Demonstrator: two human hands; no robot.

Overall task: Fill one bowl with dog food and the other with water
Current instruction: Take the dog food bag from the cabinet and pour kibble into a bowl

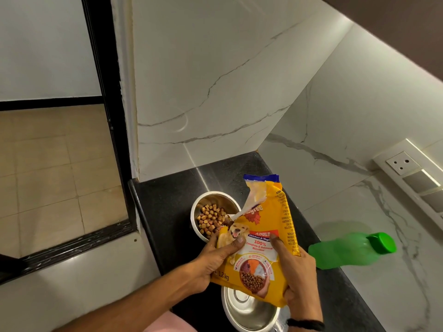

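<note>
White veined wall behind and to the right. Below it, black counter, running toward the camera. Above the counter, yellow bag, tilted, torn mouth dipping over the far bowl's rim. Gripped at its lower left edge by left hand: thumb pressed flat on the front, other fingers curled behind, mostly hidden. Gripped on its right side by right hand: thumb on the front print, fingers wrapped round the back. Right of the bag, green bottle, cap on, at the counter's wall side. Under the bag's bottom, near bowl, steel, bare inside, partly covered. Beyond, far bowl, steel, on the counter near its left edge. On the right wall, socket panel. In the far bowl, kibble, covering the floor. Round the right wrist, black band.
</note>
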